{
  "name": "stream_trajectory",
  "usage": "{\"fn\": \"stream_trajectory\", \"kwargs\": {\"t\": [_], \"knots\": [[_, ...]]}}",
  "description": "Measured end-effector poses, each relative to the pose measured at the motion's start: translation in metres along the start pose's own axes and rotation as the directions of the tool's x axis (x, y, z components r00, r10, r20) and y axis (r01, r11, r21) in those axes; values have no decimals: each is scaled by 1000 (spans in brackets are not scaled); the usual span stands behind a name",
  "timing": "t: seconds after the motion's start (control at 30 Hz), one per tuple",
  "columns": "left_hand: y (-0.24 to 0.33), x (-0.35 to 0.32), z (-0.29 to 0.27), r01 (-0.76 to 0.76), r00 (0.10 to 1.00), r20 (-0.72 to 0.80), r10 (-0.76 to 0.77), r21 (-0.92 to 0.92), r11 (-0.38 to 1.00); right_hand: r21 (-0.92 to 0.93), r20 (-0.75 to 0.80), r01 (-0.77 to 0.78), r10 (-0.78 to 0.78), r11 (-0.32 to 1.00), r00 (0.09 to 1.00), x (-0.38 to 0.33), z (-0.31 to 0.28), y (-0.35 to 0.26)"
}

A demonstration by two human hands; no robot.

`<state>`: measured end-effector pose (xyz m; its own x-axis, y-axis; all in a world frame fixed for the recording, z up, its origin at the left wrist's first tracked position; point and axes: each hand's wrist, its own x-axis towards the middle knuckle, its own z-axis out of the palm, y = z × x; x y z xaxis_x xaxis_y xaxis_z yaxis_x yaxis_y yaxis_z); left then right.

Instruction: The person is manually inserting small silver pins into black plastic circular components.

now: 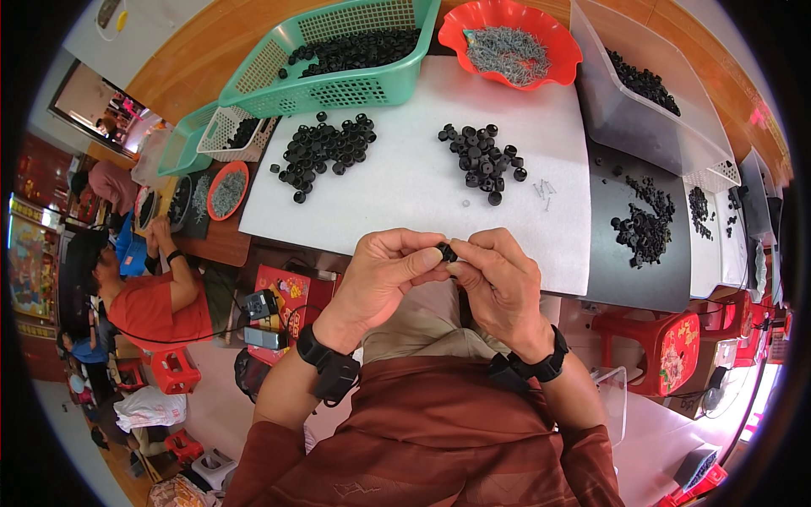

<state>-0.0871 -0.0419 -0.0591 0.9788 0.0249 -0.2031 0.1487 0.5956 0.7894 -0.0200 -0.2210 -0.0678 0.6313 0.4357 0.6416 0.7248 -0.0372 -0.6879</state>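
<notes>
Hands pinch one small black cap (445,251) above the white mat (405,211).
I'd keep left hand (380,275) and right hand (498,283) fingertips clenched, turning squarely.

Both hands, left hand (380,275) and right hand (498,283), pinch one small black cap (445,251) together; loose cap piles (325,152) on white bench (405,198) just beyond.
</notes>
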Motion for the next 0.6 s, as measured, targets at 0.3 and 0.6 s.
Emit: {"fn": "stream_trajectory", "kwargs": {"t": [0.3,0.6], "knots": [[-4,0,1,-24,1000,-19,25,56,998,-24,-2,61,-61,998,998,-1,-1,4],[-5,0,2,-45,999,-14,46,91,995,-44,16,47,-47,998,999,-2,-2,3]]}}
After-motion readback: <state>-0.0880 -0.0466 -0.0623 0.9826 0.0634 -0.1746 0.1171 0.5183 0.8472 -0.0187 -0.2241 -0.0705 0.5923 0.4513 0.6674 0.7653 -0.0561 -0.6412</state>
